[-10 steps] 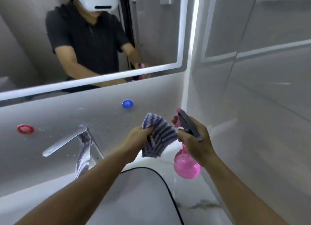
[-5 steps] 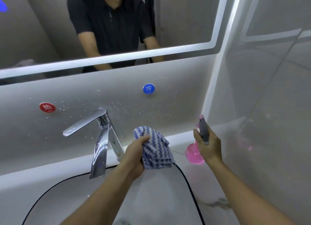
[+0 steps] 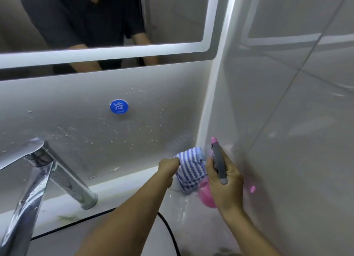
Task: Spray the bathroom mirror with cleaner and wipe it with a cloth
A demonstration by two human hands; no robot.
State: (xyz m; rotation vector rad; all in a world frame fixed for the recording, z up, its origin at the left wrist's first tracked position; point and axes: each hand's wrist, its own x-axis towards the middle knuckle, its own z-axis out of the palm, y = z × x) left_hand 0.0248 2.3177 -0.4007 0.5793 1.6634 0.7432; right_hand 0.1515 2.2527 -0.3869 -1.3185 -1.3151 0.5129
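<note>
A blue-and-white striped cloth sits in the back right corner of the counter, gripped by my left hand. My right hand holds a pink spray bottle with a grey trigger head, low over the counter beside the cloth and close to the right wall. The mirror with its lit white border fills the top of the view and reflects a person in a dark shirt.
A chrome faucet juts out at the left over the sink basin with its black rim. A blue round sticker is on the splattered backsplash. A glossy tiled wall closes the right side.
Both hands have moved down and to the right into the counter corner, taking the cloth and the bottle along. The view has tilted lower and closer; the red sticker is out of sight.
</note>
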